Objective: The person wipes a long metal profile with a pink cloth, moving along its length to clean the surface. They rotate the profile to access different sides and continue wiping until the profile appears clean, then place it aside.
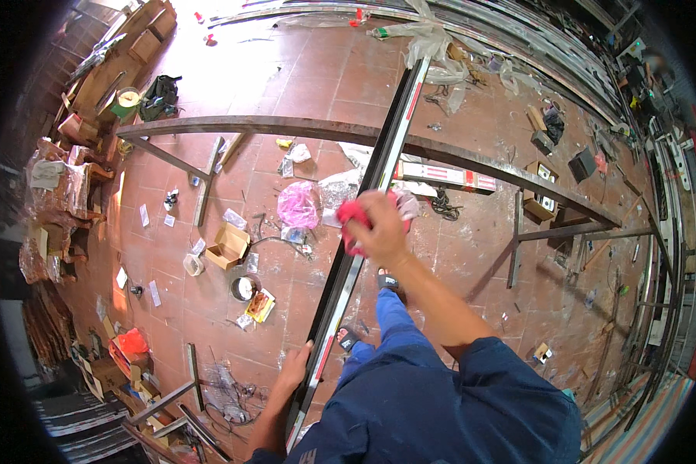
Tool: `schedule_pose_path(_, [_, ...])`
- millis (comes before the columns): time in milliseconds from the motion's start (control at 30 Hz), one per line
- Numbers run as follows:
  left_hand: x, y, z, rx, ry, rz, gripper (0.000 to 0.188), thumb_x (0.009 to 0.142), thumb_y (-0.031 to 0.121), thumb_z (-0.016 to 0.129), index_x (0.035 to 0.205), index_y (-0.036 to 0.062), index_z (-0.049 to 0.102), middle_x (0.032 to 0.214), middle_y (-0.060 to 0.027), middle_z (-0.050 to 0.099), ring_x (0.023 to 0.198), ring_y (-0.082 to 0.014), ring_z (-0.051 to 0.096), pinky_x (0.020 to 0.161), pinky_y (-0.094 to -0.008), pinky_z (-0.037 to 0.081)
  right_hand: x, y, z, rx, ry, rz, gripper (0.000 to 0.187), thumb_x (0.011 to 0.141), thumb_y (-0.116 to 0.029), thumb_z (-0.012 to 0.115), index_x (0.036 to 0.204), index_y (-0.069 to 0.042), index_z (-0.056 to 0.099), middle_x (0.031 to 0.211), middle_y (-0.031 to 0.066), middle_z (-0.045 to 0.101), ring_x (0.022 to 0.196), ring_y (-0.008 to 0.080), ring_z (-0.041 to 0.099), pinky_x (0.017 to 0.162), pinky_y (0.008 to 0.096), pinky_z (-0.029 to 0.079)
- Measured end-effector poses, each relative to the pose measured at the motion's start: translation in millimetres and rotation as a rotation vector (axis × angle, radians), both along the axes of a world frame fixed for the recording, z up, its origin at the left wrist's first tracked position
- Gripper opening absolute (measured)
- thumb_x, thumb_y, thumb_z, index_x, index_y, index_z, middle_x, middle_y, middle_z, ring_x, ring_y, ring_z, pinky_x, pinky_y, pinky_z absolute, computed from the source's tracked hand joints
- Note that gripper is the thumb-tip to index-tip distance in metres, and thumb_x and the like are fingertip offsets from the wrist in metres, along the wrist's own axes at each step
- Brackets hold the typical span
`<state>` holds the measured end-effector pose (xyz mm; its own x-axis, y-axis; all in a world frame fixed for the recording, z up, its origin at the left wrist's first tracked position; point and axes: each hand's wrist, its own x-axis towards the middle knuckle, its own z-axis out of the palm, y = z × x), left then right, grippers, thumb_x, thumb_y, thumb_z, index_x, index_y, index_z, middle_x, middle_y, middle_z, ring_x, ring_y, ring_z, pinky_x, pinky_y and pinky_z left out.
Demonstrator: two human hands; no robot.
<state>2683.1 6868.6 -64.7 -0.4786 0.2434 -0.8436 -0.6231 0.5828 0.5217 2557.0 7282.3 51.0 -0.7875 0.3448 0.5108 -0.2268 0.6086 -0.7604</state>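
Observation:
A long metal profile (367, 182), black along one side and silvery on the other, runs from beside my body to the far end. Bunched in my right hand (380, 230) is a red and pale pink cloth (349, 224), pressed on the profile around its middle. The fingers curl around the cloth and hide part of it. Close to my body, my left hand (294, 366) grips the black left edge of the same profile, with its fingertips partly out of sight. A dark steel trestle (286, 128) passes under the profile's far half.
On the tiled floor lie an open cardboard box (228, 246), a pink plastic bag (298, 204) and a round dark tin (244, 288). Long metal bars (533, 58) line the far and right sides. Wrapped wooden furniture (62, 201) stands at the left. A white-and-red carton (448, 176) lies beyond my right hand.

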Motion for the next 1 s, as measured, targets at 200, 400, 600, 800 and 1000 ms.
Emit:
schedule_pose_path(200, [-12,72,58,0.144,-0.112,0.285,0.066,0.109,0.057,0.053,0.091,-0.004,0.073,0.068,-0.015,0.07,0.053,-0.0267,0.07,0.049,-0.0406,0.058,56,-77,4,0.41,-0.209,0.212,0.036,0.078,-0.029,0.083,0.105,-0.011,0.067,0.102,0.009,0.064,0.097,0.0315,0.067,0.083,0.0463,0.05])
schedule_pose_path(400, [-6,63,23,0.201,0.015,0.131,0.066,0.111,0.055,0.05,0.091,-0.0041,0.073,0.069,-0.0147,0.07,0.054,-0.0249,0.069,0.051,-0.04,0.058,25,-61,-13,0.562,-0.352,0.1,0.031,0.083,-0.028,0.08,0.104,-0.011,0.064,0.1,0.0088,0.064,0.095,0.0297,0.067,0.08,0.0473,0.05])
schedule_pose_path(600, [-6,58,9,0.203,-0.035,0.105,0.069,0.112,0.056,0.047,0.092,-0.0047,0.072,0.071,-0.0159,0.071,0.057,-0.0256,0.07,0.055,-0.0421,0.06,-68,40,-25,0.611,-0.247,-0.119,0.025,0.088,-0.03,0.078,0.099,-0.011,0.066,0.094,0.011,0.064,0.088,0.0332,0.068,0.077,0.0486,0.052])
schedule_pose_path(800, [-21,64,19,0.249,-0.065,0.087,0.067,0.112,0.054,0.045,0.09,-0.0045,0.069,0.073,-0.0174,0.071,0.059,-0.0272,0.071,0.056,-0.0422,0.061,-152,142,-12,0.65,-0.233,-0.235,0.023,0.09,-0.029,0.076,0.101,-0.012,0.066,0.097,0.0126,0.067,0.092,0.0355,0.072,0.079,0.0507,0.057])
schedule_pose_path(1000, [-17,49,-4,0.228,-0.089,0.126,0.063,0.111,0.053,0.05,0.092,-0.0032,0.069,0.074,-0.0172,0.072,0.058,-0.027,0.071,0.055,-0.0414,0.061,-212,202,-5,0.673,-0.267,-0.335,0.025,0.09,-0.03,0.076,0.105,-0.012,0.067,0.104,0.013,0.07,0.095,0.0357,0.073,0.081,0.0509,0.059])
